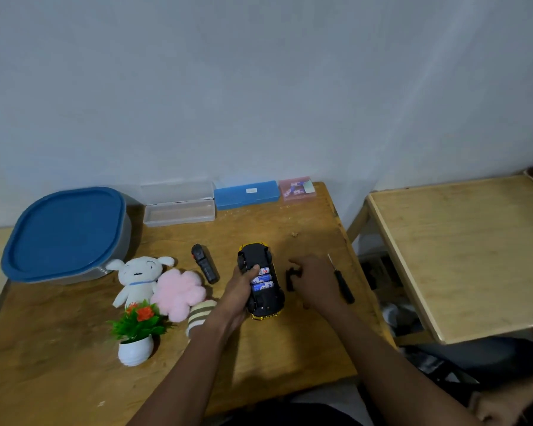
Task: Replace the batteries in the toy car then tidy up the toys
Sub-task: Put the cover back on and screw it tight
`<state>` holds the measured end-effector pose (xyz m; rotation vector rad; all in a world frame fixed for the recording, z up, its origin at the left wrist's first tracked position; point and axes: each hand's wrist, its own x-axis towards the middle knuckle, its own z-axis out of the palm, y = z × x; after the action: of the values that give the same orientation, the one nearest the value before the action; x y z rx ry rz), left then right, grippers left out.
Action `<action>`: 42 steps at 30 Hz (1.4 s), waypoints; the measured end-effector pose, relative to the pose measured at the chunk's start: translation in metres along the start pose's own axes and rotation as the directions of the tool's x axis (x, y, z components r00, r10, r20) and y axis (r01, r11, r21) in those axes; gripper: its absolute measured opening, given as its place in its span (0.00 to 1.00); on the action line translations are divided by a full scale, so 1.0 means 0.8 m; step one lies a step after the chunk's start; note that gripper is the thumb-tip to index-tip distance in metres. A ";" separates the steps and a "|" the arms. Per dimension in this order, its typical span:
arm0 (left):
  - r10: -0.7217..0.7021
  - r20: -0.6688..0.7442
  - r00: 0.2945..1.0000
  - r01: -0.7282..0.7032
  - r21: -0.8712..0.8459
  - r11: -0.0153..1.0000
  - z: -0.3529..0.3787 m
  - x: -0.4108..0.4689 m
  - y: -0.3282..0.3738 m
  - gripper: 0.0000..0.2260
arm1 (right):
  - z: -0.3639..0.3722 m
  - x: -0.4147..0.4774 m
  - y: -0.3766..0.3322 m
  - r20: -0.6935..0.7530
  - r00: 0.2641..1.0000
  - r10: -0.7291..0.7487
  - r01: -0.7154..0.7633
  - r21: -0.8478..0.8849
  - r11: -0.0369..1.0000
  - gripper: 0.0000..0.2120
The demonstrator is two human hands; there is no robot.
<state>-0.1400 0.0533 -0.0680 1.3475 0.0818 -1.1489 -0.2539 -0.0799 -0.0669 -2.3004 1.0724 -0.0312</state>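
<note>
The yellow toy car [260, 281] lies upside down on the wooden table [283, 348], its black underside up and blue batteries [261, 282] showing in the open compartment. My left hand [239, 295] grips the car from its left side, thumb resting by the batteries. My right hand [316, 279] hovers just right of the car with fingers spread over the black battery cover [290, 279], which lies on the table. Whether the fingers touch the cover is unclear. A black-handled screwdriver [342, 279] lies to the right of that hand.
A black remote [205, 263] lies left of the car. A white plush dog [137, 276], pink plush flower [179, 293], striped plush [199, 318] and potted fake plant [137, 333] sit at the left. A blue-lidded tub [65, 235], clear box [179, 207], blue box [246, 194] and pink box [296, 189] line the back.
</note>
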 end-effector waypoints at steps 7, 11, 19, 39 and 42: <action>-0.047 0.076 0.996 0.044 0.040 0.998 0.011 -0.003 -0.010 0.14 | 0.009 0.004 0.024 0.109 0.994 -0.001 0.023 -0.198 0.980 0.27; -0.061 0.073 0.995 0.059 0.034 0.998 0.012 -0.008 -0.007 0.15 | 0.013 0.003 0.023 0.077 0.997 0.010 0.000 -0.121 0.993 0.21; -0.150 0.078 0.986 0.154 -0.042 0.987 -0.005 -0.016 0.007 0.20 | -0.006 0.000 0.002 -0.050 0.996 0.068 -0.050 0.308 0.950 0.14; 0.058 0.195 0.979 -0.050 -0.050 0.998 -0.027 -0.047 0.064 0.26 | -0.060 -0.017 -0.108 -0.061 0.910 -0.409 0.393 0.433 0.811 0.11; 0.080 0.193 0.978 -0.073 -0.043 0.996 -0.025 -0.052 0.068 0.25 | -0.062 -0.015 -0.110 -0.034 0.904 -0.426 0.396 0.440 0.806 0.11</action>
<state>-0.1130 0.0828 -0.0092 1.1910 -0.0901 -1.2024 -0.2138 -0.0521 0.0226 -2.0501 0.4461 -0.3341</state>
